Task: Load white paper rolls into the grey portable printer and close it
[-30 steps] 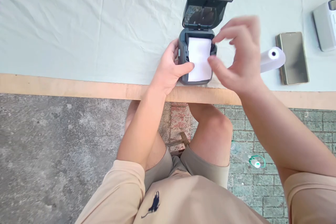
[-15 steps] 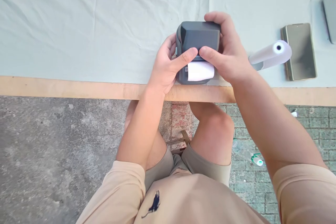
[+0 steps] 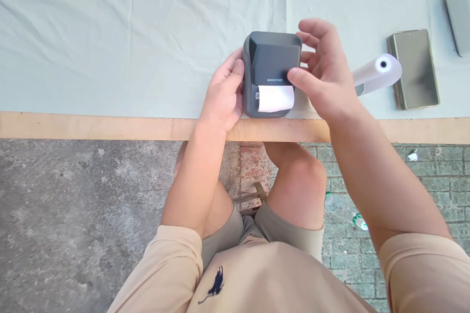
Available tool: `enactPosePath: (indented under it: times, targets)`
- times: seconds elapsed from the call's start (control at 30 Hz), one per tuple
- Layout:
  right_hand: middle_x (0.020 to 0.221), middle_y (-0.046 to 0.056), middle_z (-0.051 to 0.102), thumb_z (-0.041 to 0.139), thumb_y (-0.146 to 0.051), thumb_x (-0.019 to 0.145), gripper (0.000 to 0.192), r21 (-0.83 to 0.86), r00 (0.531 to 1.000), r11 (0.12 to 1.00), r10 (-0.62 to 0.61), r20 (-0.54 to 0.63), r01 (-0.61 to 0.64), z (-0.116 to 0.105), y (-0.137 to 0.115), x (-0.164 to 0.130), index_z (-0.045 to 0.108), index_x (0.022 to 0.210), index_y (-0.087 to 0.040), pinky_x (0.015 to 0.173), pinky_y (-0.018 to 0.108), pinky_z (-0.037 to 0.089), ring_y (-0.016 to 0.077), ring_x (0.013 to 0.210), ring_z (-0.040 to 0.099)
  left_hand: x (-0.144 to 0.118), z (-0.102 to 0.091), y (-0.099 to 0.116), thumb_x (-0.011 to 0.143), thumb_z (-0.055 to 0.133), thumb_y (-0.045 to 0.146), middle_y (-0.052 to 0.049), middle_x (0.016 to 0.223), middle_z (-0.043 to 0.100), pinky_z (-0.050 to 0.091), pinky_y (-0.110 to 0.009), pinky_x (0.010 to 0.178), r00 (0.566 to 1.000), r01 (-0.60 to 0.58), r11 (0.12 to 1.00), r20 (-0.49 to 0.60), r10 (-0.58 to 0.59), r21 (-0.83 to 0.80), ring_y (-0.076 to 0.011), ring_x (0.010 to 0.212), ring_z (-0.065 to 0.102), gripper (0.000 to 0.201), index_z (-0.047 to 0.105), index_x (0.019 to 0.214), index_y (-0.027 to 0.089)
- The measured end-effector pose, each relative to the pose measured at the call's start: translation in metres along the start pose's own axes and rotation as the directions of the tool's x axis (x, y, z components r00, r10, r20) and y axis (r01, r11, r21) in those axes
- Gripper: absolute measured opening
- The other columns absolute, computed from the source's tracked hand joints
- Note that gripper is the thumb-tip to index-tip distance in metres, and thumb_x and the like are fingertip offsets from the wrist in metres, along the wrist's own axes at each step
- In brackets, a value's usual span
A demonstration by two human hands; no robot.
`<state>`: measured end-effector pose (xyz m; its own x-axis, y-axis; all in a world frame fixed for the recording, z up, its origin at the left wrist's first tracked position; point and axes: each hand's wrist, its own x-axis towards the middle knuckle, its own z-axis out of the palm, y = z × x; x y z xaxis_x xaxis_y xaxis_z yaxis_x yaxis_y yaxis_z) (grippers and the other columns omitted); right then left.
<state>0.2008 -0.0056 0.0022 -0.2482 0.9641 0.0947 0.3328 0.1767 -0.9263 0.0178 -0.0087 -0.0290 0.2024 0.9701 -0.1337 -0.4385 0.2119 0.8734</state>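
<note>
A dark grey label printer [image 3: 273, 58] stands near the table's front edge, its lid down. A strip of white label paper [image 3: 276, 98] sticks out of its front slot. My left hand [image 3: 224, 90] grips the printer's left side, the thumb along the edge and the other fingers partly hidden. At the right side, my right hand [image 3: 325, 71] has its fingers spread, with the thumb tip at the lid's right edge. Whether its other fingertips touch the casing I cannot tell. Beyond this hand lies a white roll of label paper [image 3: 367, 72].
A phone [image 3: 416, 71] lies to the right of the roll. A grey device [image 3: 459, 19] sits at the far right edge. Pale cloth [image 3: 147, 49] covers the table up to its wooden front edge [image 3: 110, 126]. On the paving below lies a plastic bottle [image 3: 343, 210].
My left thumb has left the lid's top for the printer's left edge. My right hand has loosened and shifted slightly right, its fingers spreading away from the casing.
</note>
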Motion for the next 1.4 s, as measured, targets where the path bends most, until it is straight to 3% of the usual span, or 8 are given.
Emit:
enactPosePath:
  times: [0.17,0.4,0.6,0.8,0.93,1.03,1.27,1.4]
  targets:
    - [0.138,0.005,0.037,0.075,-0.029,0.067,0.069,-0.102,0.994,0.993,-0.043,0.099,0.053,-0.011,-0.006,-0.002,0.04,0.125,-0.033,0.081,0.032,0.053,0.0193,0.11,0.052,0.002,0.0,0.001,0.095,0.042,0.03,-0.001,0.104,0.068,0.047,-0.032,0.105,1.0,0.017,0.999,-0.012,-0.018,-0.037,-0.0179,0.126,0.052,0.026,0.06,0.113,0.026]
    - [0.06,-0.003,0.035,0.064,-0.038,0.081,0.037,-0.182,0.898,0.967,-0.236,-0.371,0.179,0.003,-0.035,0.01,0.035,0.064,-0.025,0.052,0.031,0.038,0.0148,0.056,0.049,0.003,0.0,-0.001,0.096,0.04,0.034,-0.001,0.094,0.062,0.048,-0.033,0.103,1.0,0.018,0.987,0.015,-0.016,-0.162,-0.02,0.124,0.054,0.027,0.062,0.103,0.021]
    - [0.093,-0.001,0.062,0.058,-0.021,0.082,0.009,-0.253,0.95,0.94,-0.271,-0.156,0.227,0.003,-0.048,0.025,0.051,0.079,-0.027,0.072,0.035,0.05,0.0187,0.092,0.062,-0.003,0.005,0.006,0.088,0.057,0.024,-0.002,0.104,0.064,0.044,-0.034,0.108,0.995,-0.026,0.984,0.091,0.043,-0.176,-0.0219,0.129,0.05,0.019,0.061,0.106,0.02]
    - [0.08,0.0,0.068,0.067,-0.026,0.072,0.016,-0.724,0.981,0.663,-0.103,0.163,0.19,0.0,-0.051,0.032,0.069,0.087,-0.029,0.073,0.043,0.047,0.0223,0.077,0.056,-0.003,0.005,0.006,0.093,0.048,0.021,-0.001,0.103,0.065,0.044,-0.034,0.108,0.994,0.001,0.98,0.109,0.021,-0.198,-0.0199,0.132,0.047,0.022,0.06,0.111,0.02]
    - [0.074,0.003,0.061,0.066,-0.022,0.065,0.029,-0.92,0.975,0.377,0.141,0.172,0.108,0.01,-0.058,0.046,0.068,0.092,-0.032,0.061,0.043,0.046,0.0286,0.078,0.056,-0.003,0.005,0.005,0.094,0.048,0.021,-0.001,0.102,0.065,0.044,-0.033,0.109,0.991,-0.016,0.98,0.126,0.041,-0.199,-0.0201,0.133,0.045,0.022,0.06,0.112,0.02]
    - [0.083,0.004,0.065,0.071,-0.027,0.062,0.03,-0.928,0.967,0.361,0.189,0.172,0.094,0.011,-0.068,0.053,0.067,0.091,-0.033,0.064,0.05,0.048,0.0343,0.089,0.057,-0.003,0.005,0.003,0.091,0.053,0.025,0.0,0.106,0.065,0.043,-0.035,0.11,0.991,-0.019,0.98,0.129,0.045,-0.2,-0.0215,0.133,0.046,0.02,0.061,0.11,0.023]
    - [0.064,0.0,0.053,0.06,-0.021,0.063,0.019,-0.209,0.994,0.975,0.063,-0.084,-0.08,-0.014,-0.07,0.015,0.068,0.079,-0.026,0.041,0.029,0.027,0.0085,0.046,0.032,-0.001,0.005,0.001,0.092,0.052,0.031,0.001,0.102,0.066,0.045,-0.037,0.109,0.995,-0.043,0.985,0.084,0.057,-0.165,-0.0222,0.132,0.047,0.017,0.062,0.103,0.023]
    - [0.06,-0.001,0.04,0.057,-0.041,0.06,0.022,0.436,0.926,0.827,0.375,0.042,-0.354,-0.026,-0.031,-0.013,0.055,0.076,-0.026,0.037,0.026,0.009,0.0077,0.043,0.021,-0.002,0.006,0.004,0.095,0.046,0.028,0.002,0.099,0.065,0.047,-0.033,0.106,0.995,-0.032,0.992,0.085,0.043,-0.124,-0.0192,0.127,0.052,0.02,0.06,0.108,0.02]
